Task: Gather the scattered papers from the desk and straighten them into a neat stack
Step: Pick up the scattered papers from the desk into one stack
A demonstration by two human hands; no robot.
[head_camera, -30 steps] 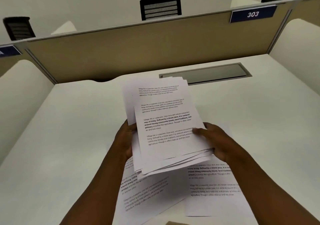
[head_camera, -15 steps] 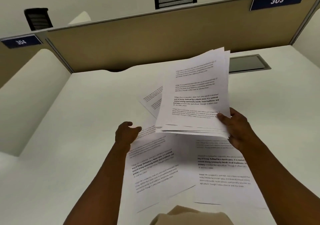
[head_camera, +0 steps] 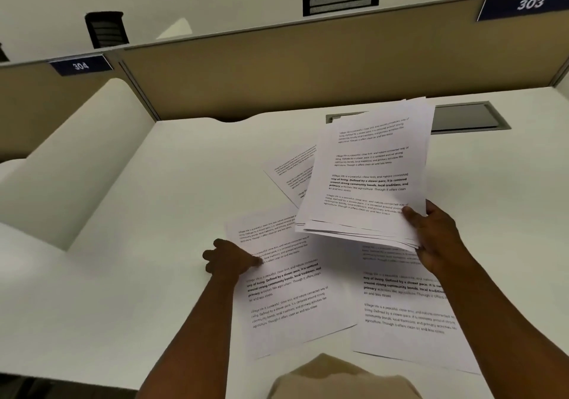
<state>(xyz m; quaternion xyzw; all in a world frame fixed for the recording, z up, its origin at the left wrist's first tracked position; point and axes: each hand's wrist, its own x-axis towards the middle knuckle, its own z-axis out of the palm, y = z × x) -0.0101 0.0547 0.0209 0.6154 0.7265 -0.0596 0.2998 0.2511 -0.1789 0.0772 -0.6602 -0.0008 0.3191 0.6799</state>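
1. Setting: a white, matte study-carrel desk (head_camera: pixel 129 275) bounded at the back by a tan fabric-faced partition (head_camera: pixel 277 81) with a pale metal top rail, and at the left by a white curved side divider (head_camera: pixel 70 164).
2. Two dark blue rectangular number plates are fixed along the rail: "304" (head_camera: pixel 80 65) at the left and "303" (head_camera: pixel 527 4) at the right. Two black slatted chair backs (head_camera: pixel 106 29) rise beyond the partition.
3. Left hand (head_camera: pixel 229 258): loosely curled, knuckles up, its fingertips resting on the left edge of a printed sheet (head_camera: pixel 286 288) that lies flat and slightly rotated on the desk; no grasp is closed around the paper.
4. Loose sheets on the desk number three: the one under the left hand, a far sheet (head_camera: pixel 291 172) lying askew and partly hidden behind the raised bundle, and a near-right sheet (head_camera: pixel 406 312) overlapping the first. All are thin white rectangles carrying four short paragraphs of black type, one in bold.
5. Right hand (head_camera: pixel 437 235): clamped on the lower right corner of a bundle of papers (head_camera: pixel 369 177), thumb on top, fingers beneath. The bundle is held above the desk, tilted up at its far end, its near edges fanned and uneven.
6. A grey rectangular recessed cable hatch (head_camera: pixel 465 117) sits in the desk behind the bundle, partly covered by it.
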